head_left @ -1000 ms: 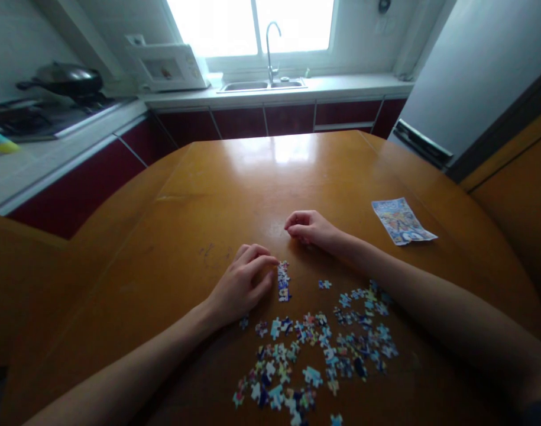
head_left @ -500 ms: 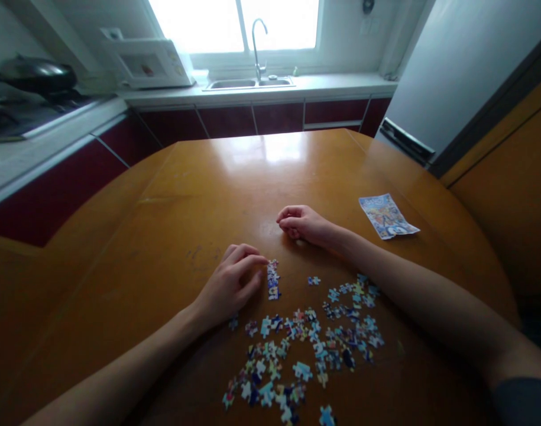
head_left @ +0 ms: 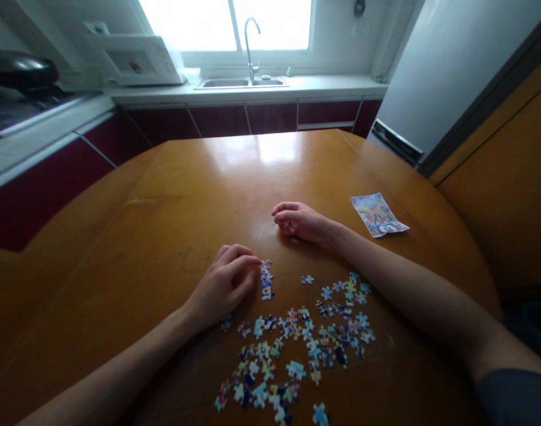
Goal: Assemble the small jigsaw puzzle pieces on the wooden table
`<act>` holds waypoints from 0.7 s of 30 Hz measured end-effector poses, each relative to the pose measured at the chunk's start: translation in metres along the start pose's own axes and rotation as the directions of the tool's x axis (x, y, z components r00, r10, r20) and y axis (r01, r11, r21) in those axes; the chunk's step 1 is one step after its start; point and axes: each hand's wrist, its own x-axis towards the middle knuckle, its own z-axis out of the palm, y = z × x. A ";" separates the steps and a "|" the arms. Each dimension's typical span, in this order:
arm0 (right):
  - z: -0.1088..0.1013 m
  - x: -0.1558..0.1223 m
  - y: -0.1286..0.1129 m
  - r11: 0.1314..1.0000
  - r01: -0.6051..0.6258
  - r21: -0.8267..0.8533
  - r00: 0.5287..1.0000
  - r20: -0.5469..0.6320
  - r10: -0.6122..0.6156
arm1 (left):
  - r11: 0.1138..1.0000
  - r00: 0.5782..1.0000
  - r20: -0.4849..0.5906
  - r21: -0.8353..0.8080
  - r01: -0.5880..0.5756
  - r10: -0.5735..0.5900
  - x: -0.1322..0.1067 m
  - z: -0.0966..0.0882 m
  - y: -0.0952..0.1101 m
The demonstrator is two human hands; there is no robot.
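A narrow strip of joined jigsaw pieces (head_left: 266,279) lies on the wooden table (head_left: 185,195), just beside the left hand (head_left: 223,281), which is loosely spread, palm down, its index fingertip at the strip's far end. The right hand (head_left: 299,220) is curled beyond the strip; whether it pinches a piece cannot be told. Loose jigsaw pieces (head_left: 295,370) are scattered nearer the person. The right forearm (head_left: 394,290) stretches between them and a creased printed sheet (head_left: 379,214). Behind the table are a double sink (head_left: 226,83), a microwave (head_left: 135,59) and a refrigerator (head_left: 447,77).
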 end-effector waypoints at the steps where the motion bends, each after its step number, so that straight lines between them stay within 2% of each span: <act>1: -0.002 -0.001 -0.004 1.000 -0.003 0.028 1.000 0.010 0.003 | 1.000 1.000 0.000 0.000 0.000 0.000 0.000 0.000 0.000; 4: -0.011 -0.002 -0.016 0.999 0.034 0.015 0.999 -0.021 -0.034 | 1.000 1.000 0.006 -0.001 -0.003 0.003 0.001 -0.001 0.000; 6: -0.019 -0.001 -0.019 0.985 0.129 -0.115 0.979 -0.145 -0.145 | 1.000 1.000 0.012 -0.001 -0.007 0.007 0.001 -0.001 0.000; 7: -0.023 0.001 -0.019 0.956 0.188 -0.224 0.948 -0.212 -0.236 | 1.000 1.000 0.014 0.000 -0.009 0.009 0.001 -0.001 0.000; 9: -0.031 0.005 -0.016 0.833 0.269 -0.483 0.860 -0.269 -0.434 | 1.000 1.000 0.018 0.001 -0.012 0.012 0.000 -0.001 -0.001; 11: -0.037 0.010 -0.009 0.673 0.283 -0.683 0.811 -0.204 -0.548 | 1.000 1.000 0.020 0.005 -0.012 0.012 0.000 -0.001 -0.001; 14: -0.043 0.015 0.000 0.531 0.274 -0.802 0.825 -0.088 -0.558 | 1.000 1.000 0.018 0.018 -0.014 0.013 0.001 -0.001 -0.002; 18: -0.043 0.016 0.005 0.439 0.239 -0.866 0.836 -0.046 -0.547 | 0.999 1.000 0.015 0.030 -0.022 0.022 0.002 -0.002 -0.003; 21: -0.042 0.014 0.004 0.403 0.190 -0.895 0.856 -0.050 -0.515 | 0.999 1.000 0.003 0.033 -0.027 0.027 0.003 -0.002 -0.003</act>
